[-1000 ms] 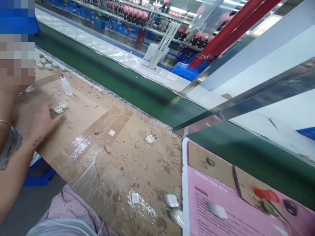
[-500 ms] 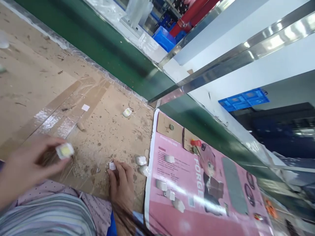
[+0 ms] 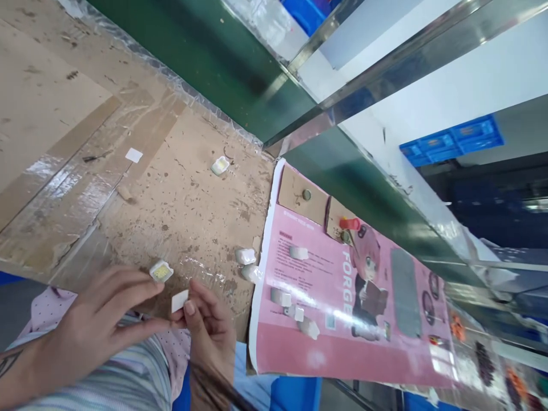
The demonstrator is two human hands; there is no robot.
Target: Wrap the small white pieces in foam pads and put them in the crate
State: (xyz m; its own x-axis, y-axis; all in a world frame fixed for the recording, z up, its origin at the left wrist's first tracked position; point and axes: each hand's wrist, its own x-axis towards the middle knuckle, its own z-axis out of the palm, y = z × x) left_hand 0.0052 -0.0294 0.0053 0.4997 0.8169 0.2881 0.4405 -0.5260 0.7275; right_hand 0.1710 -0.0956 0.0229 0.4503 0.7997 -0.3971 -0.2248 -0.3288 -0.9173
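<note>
From where I stand, the person's right hand [image 3: 214, 330] has a small flat white square tab [image 3: 180, 301] pinched between thumb and fingers, held low at the near edge of the brown, stained cardboard tabletop [image 3: 192, 211]. The left hand [image 3: 113, 317] comes in opposite, thumb and nearest finger parted — the thumb reaches to just beside the tab's lower edge, though I can't tell if it touches. Next to those left fingertips is a small white block with a yellow speckled face [image 3: 161, 271]; whether they grip it or merely rest against it, I can't make out. A similar white piece with a yellow patch [image 3: 220, 165] lies farther back on the cardboard — well apart from the hands — and a glossy pink printed sheet [image 3: 295, 354] covers the surface to the right.
</note>
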